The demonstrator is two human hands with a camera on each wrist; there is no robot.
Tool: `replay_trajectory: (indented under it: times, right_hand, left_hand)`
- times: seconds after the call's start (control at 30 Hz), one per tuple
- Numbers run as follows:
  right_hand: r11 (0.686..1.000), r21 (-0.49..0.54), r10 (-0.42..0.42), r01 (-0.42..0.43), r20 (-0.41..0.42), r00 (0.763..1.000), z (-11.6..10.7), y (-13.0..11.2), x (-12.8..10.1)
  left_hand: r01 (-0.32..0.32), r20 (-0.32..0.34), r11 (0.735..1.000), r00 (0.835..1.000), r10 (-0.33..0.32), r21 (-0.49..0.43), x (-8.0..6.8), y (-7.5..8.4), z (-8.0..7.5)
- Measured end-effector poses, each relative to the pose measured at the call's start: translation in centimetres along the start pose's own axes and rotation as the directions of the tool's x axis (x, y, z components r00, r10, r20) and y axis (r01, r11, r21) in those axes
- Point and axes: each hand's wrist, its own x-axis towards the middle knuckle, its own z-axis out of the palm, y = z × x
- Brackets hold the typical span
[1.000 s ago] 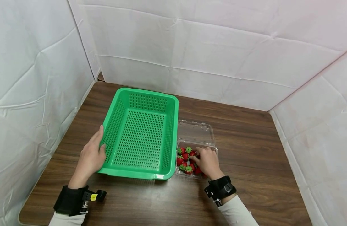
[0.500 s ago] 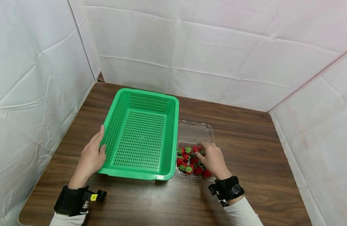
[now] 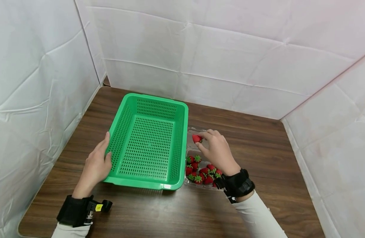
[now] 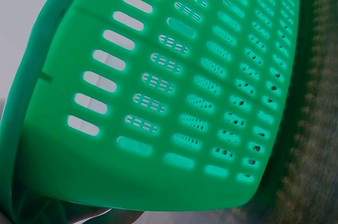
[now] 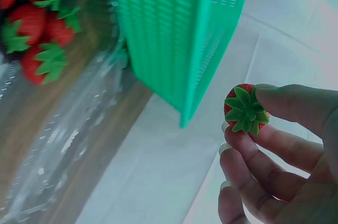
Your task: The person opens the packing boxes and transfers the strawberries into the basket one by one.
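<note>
Strawberry (image 3: 196,138) in right hand (image 3: 217,150) hangs clear of green basket rim (image 3: 184,138).

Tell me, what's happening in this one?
A person's right hand pinches a strawberry between thumb and fingertips, raised above the open lid of a clear plastic clamshell. The other strawberries lie in the clamshell, on the wood-grain table. The left hand holds the left side of a perforated green basket, which stands just left of the clamshell. The pinched strawberry is outside the basket, to its right.
</note>
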Motion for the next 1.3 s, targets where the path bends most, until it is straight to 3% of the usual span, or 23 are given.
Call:
replay_trajectory:
  times: [0.47, 0.87, 1.3]
  right_hand:
    - [0.994, 0.035, -0.102, 0.099, 0.110, 0.989, 1.1, -4.1, 5.3]
    - [0.977, -0.022, -0.200, 0.210, 0.232, 0.952, 3.9, -8.4, 9.7]
    - [0.963, -0.068, -0.221, 0.262, 0.358, 0.907, 7.4, -11.8, 11.5]
  left_hand:
    - [0.002, 0.001, 1.000, 1.000, -0.002, -0.002, 0.0, -0.2, -0.2]
    - [0.001, 0.001, 1.000, 1.000, -0.001, -0.001, 0.1, -0.1, -0.1]
    - [-0.001, -0.009, 1.000, 1.000, 0.001, -0.008, 0.0, -0.2, 0.1]
